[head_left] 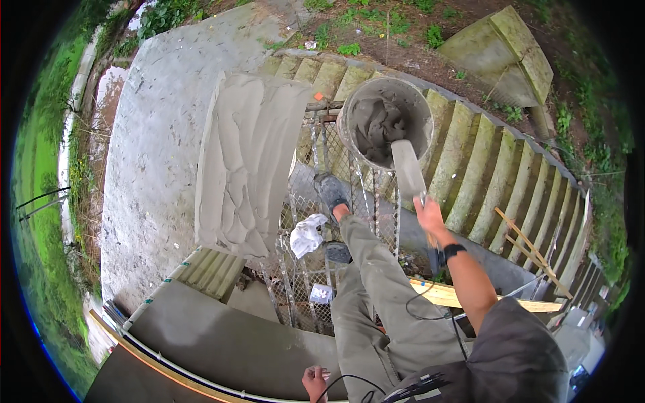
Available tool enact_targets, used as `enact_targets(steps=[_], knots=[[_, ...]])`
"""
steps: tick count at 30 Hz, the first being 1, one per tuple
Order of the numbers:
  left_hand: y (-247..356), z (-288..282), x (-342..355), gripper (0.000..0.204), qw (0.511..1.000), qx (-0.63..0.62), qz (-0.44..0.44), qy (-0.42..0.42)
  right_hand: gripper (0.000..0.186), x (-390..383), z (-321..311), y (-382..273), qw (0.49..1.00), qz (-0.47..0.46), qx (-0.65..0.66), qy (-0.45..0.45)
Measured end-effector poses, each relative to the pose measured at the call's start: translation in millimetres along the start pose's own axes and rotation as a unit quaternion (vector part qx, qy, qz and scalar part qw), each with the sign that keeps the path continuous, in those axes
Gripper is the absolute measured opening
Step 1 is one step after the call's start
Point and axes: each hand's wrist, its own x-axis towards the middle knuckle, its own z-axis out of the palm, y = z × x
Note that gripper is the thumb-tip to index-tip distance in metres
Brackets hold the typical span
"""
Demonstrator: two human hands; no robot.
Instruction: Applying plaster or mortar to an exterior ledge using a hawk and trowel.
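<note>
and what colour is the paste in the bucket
The paste is grey, best seen in the head view.

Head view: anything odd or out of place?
A crumpled white bag or cloth lies by the dark shoes on the mesh platform, like loose litter underfoot. Thin wooden strips also slant across the steps, out of line with the treads.

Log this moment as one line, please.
Right hand grips trowel, blade at bucket of grey mortar | left hand at lower edge, nothing visible in it | ridged mortar layer left of bucket
</note>
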Motion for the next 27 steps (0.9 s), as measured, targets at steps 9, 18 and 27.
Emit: enact_targets(steps=[9, 18, 27], knots=[[37.6, -0.1, -14.5, 0.026, 0.995, 0.079, 0.066, -0.012, 0.055, -76.9, -80.2, -38.0, 0.996, 0.049, -0.044, -0.057], [79.9, 52.0, -9.1, 0.022, 0.999, -0.04, 0.016, 0.0, 0.048, 51.5, -59.5, -325.4, 0.989, -0.132, 0.029, -0.061], [158.8, 96.0, -24.9, 0.024, 0.996, -0.089, 0.006, 0.008, 0.039, 84.6, -12.7, -507.4, 0.973, -0.202, 0.041, -0.107]])
